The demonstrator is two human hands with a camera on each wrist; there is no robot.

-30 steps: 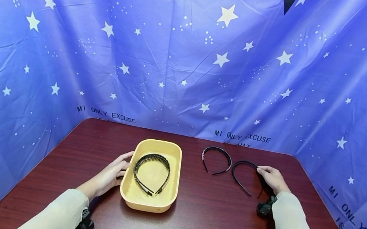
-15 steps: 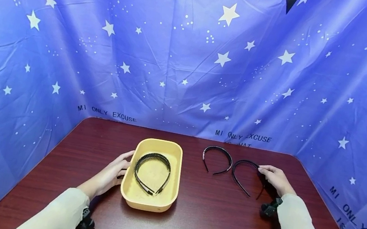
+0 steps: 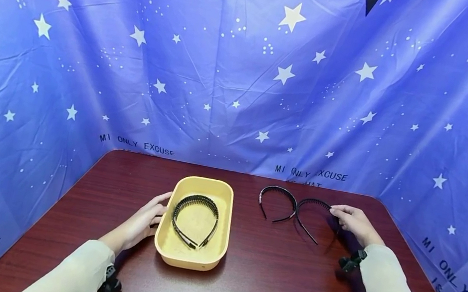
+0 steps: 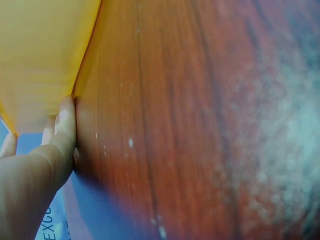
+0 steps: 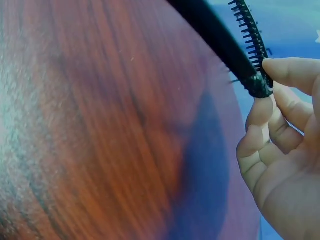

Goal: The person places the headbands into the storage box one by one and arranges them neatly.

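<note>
My right hand (image 3: 354,223) pinches a thin black toothed headband (image 3: 315,200) between thumb and fingertips. In the right wrist view the curve of that headband (image 5: 212,45) sticks out past the fingertips, with its comb teeth showing. Its left side overlaps a second black headband (image 3: 280,189) with pale patches, which lies on the table. My left hand (image 3: 145,219) rests against the left wall of a yellow plastic tub (image 3: 224,235), fingers extended along it. Inside the tub lie black toothed headbands (image 3: 199,199), close together. In the left wrist view, fingertips touch the tub's wall (image 4: 45,60).
The dark red wooden table (image 3: 258,286) carries all of this. A blue curtain (image 3: 209,66) with stars and lettering hangs behind it and along both sides. Black cameras sit at the left wrist (image 3: 111,285) and the right wrist (image 3: 352,260).
My right hand has moved up and slightly right, raising the pinched headband, whose free left end has shifted upward. The left hand and the tub have stayed in place.
</note>
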